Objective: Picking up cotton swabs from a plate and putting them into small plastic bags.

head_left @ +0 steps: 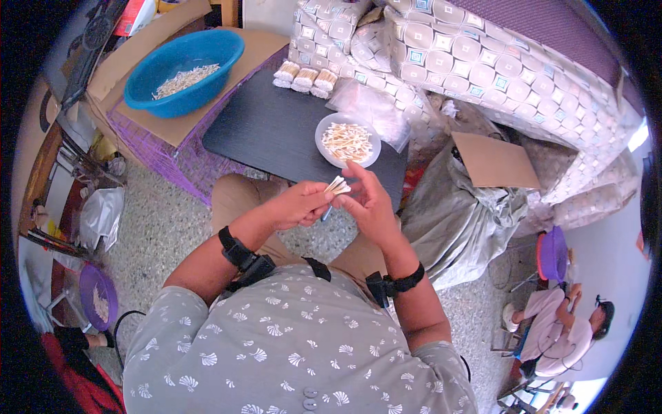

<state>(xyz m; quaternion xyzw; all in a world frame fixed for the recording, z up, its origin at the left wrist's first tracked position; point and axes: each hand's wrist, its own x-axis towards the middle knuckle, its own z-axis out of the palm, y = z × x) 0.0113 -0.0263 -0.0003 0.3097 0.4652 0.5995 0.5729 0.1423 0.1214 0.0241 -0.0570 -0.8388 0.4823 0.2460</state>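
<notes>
My left hand (301, 205) is closed around the lower ends of a small bunch of cotton swabs (337, 185), whose white tips fan out upward. Beside it my right hand (369, 205) has its thumb near the bunch and its fingers spread apart and bent. Just beyond my hands a white bowl (327, 157) full of loose cotton swabs (347, 142) stands on a dark table (265, 131). Several bundles of swabs (304, 79) lie at the table's far edge. To their right is a pile of clear plastic bags (372, 109).
A large blue basin (181, 107) with loose swabs rests on cardboard (148, 125) at the far left. Patterned cushions (510, 76) line the back. A grey sack (455, 214) with a cardboard piece (495, 162) stands at my right. Another person (562, 334) sits at the lower right.
</notes>
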